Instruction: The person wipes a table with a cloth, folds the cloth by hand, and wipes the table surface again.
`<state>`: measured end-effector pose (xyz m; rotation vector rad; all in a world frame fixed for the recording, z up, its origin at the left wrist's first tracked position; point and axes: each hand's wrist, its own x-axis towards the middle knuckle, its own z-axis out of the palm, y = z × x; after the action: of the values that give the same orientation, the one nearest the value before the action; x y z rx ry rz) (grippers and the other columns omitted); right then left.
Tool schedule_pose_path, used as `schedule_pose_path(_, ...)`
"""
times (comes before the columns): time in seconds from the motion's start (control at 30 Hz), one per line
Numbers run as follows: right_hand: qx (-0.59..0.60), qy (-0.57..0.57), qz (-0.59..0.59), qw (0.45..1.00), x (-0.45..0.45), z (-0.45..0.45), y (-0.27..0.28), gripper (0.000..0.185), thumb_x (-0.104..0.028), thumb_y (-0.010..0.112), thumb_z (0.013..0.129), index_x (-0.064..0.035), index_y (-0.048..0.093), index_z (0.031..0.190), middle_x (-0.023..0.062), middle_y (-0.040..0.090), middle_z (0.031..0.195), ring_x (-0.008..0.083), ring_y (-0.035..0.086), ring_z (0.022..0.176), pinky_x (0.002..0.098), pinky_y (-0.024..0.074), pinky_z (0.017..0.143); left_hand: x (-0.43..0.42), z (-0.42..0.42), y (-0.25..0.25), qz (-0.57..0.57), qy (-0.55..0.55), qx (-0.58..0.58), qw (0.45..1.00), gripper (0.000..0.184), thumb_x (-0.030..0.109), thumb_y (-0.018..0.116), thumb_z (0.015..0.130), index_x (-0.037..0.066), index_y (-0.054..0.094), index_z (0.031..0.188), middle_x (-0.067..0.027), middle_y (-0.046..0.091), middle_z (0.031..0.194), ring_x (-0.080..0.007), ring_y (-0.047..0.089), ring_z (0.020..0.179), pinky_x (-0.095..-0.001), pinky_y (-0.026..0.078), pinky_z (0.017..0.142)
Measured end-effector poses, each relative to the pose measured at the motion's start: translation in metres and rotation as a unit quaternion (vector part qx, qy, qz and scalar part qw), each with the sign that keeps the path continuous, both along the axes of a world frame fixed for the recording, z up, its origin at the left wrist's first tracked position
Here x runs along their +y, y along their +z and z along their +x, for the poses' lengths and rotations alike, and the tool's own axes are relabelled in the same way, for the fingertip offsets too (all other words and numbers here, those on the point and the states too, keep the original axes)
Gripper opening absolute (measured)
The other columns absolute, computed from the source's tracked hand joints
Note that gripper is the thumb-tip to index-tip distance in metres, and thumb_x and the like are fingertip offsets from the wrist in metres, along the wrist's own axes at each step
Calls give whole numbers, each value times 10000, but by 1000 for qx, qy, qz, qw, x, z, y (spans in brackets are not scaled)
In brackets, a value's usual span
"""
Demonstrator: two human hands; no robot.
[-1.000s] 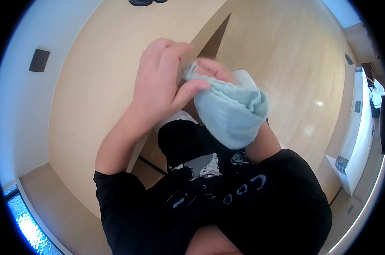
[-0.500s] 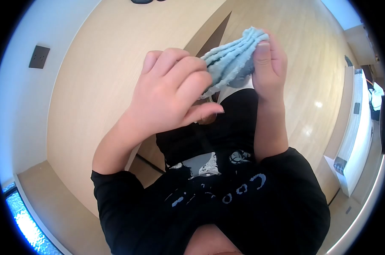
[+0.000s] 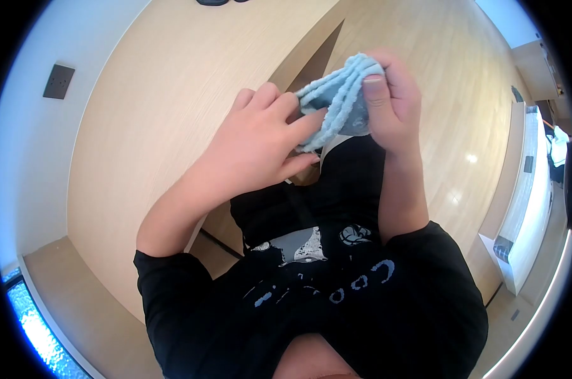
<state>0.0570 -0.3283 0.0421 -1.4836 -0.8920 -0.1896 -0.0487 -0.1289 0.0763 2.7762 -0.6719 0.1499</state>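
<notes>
A light blue, fuzzy cloth (image 3: 344,104), gathered into several folded layers, is held up in front of my body. My right hand (image 3: 393,104) grips its right end, thumb on the near face and fingers wrapped behind. At the opposite end is my left hand (image 3: 260,136), its index finger tucked between the layers. The other left fingers curl at the cloth's left edge, and the thumb lies just below it. Part of the left fingertips is hidden by the folds.
A broad light wood surface (image 3: 153,126) stretches along the left, with a dark wall socket (image 3: 59,81) beyond it. Glossy wood flooring (image 3: 453,126) lies to the right. A white-topped unit (image 3: 527,208) stands at the far right.
The cloth has come slightly down and left with my right hand. My left index finger has gone in between its layers, and the folds have spread a little.
</notes>
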Motion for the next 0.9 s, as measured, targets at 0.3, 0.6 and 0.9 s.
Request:
schedule_pose_path(0.3, 94, -86, -21, 992, 1, 18, -5, 270, -241, 605, 1025, 17, 639, 1097, 39, 677, 882, 116, 617, 799, 263, 500, 726, -10, 0, -19, 24, -136, -222, 965, 223, 250, 771, 624, 147, 617, 749, 43, 587, 1119, -206, 489, 1019, -365, 393, 850)
schedule_pose_path(0.6, 135, -27, -13, 990, -17, 22, -25, 335, -306, 495, 1078, -1, 597, 1172, 36, 661, 1014, 115, 595, 926, 264, 479, 828, 18, 1, 17, -121, -194, -151, 962, 281, 351, 768, 662, 136, 600, 727, 13, 627, 938, -237, 479, 852, -383, 344, 794)
schedule_pose_path(0.9, 156, -9, 138, 978, -27, 20, -28, 485, -423, 441, 1079, 37, 534, 1203, 92, 609, 1076, 174, 587, 992, 328, 484, 886, 25, 12, 16, -192, 60, -249, 947, 307, 285, 783, 754, 37, 605, 717, -124, 629, 1051, -278, 554, 990, -350, 428, 759)
